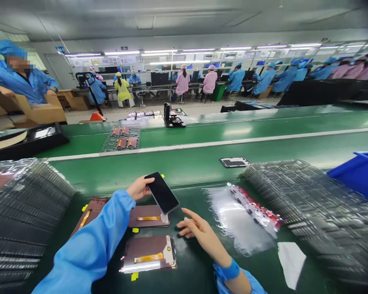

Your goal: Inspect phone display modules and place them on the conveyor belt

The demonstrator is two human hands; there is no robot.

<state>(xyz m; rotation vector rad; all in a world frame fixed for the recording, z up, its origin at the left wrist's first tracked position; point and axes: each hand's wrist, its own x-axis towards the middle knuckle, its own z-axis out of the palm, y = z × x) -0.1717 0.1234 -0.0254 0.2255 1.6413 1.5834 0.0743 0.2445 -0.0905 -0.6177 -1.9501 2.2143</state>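
Note:
My left hand (138, 188) grips a black phone screen (162, 194) by its upper left corner, thumb on the dark face. The screen is tilted above the bench, with a bit of yellow tab at its top edge. Just off its lower right corner is my right hand (200, 233), fingers apart and holding nothing. Beneath and in front lie brown-backed screen panels with orange flex cables: one panel (133, 211) partly under the held screen, another panel (153, 245) nearer me, and a third panel (87, 216) partly hidden by my left sleeve.
Stacked transparent trays stand at left (24, 220) and right (313, 200). Thin plastic sheets (236, 216), a white cloth (291, 261) and a blue bin (358, 173) are on the right. Behind are a phone part (234, 162) and a panel tray (122, 139); several people work beyond.

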